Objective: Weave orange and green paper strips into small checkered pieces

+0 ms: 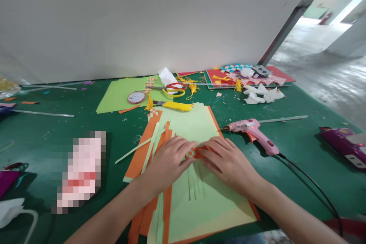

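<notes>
Between my two hands is a small woven piece of orange and pale green paper strips (pixel 190 154), with loose green strips (pixel 195 187) trailing toward me. My left hand (pixel 173 156) pinches its left side between thumb and fingers. On the right, my right hand (pixel 227 162) has its fingers closed over the orange strip end, and its thumb is partly hidden. Both hands rest above a stack of pale green sheets (pixel 220 209). Orange sheets and strips (pixel 138 156) lie left of the stack, with long pale green strips (pixel 150 148) over them.
A pink glue gun (pixel 254 131) lies right of my hands, its cord running toward me. Farther right is a purple tool (pixel 344 145). A yellow-handled cutter (pixel 177 106), scissors (pixel 175 90) and a round tin (pixel 136 97) lie behind the stack. A blurred-out object (pixel 81 175) is at left.
</notes>
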The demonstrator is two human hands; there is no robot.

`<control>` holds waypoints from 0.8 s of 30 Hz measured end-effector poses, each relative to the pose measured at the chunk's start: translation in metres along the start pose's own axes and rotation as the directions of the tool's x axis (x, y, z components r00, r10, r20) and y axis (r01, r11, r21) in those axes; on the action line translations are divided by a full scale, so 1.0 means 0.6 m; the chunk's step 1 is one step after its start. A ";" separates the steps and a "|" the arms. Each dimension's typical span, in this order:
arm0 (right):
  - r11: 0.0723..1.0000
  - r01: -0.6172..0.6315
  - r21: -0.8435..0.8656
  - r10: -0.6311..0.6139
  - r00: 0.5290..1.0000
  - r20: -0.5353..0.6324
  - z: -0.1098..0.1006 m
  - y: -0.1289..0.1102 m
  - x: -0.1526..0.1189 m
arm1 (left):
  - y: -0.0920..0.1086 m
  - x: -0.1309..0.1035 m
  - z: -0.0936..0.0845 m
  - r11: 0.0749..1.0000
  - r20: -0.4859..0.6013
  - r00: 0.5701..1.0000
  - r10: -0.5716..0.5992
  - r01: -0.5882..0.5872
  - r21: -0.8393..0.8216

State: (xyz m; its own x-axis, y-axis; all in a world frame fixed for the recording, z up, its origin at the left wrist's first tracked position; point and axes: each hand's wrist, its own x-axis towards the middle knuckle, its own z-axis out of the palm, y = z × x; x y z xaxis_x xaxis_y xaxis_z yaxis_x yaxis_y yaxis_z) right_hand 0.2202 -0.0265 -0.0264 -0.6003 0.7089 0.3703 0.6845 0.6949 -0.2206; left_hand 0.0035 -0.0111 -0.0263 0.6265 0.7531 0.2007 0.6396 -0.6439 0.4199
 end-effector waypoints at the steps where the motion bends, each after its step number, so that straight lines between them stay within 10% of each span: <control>1: 1.000 -0.008 0.026 0.008 1.000 0.005 0.001 0.000 -0.001 | 0.000 -0.001 -0.002 1.000 0.003 1.000 -0.006 0.006 0.002; 14: 0.995 -0.052 0.090 0.053 0.998 -0.018 0.006 -0.002 -0.008 | 0.013 0.004 -0.007 0.934 0.025 0.989 -0.144 0.144 -0.328; 24: 0.895 -0.315 0.315 0.352 0.933 -0.068 -0.011 -0.002 -0.003 | 0.024 0.012 -0.015 0.632 0.079 0.935 -0.345 0.294 -0.717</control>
State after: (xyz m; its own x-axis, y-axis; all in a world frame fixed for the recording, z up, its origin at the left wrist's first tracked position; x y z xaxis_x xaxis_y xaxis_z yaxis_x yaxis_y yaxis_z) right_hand 0.2232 -0.0295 -0.0212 -0.2913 0.8982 0.3291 0.6714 0.4370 -0.5985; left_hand 0.0130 -0.0136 -0.0108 0.4003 0.9160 -0.0269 0.2686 -0.0892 0.9591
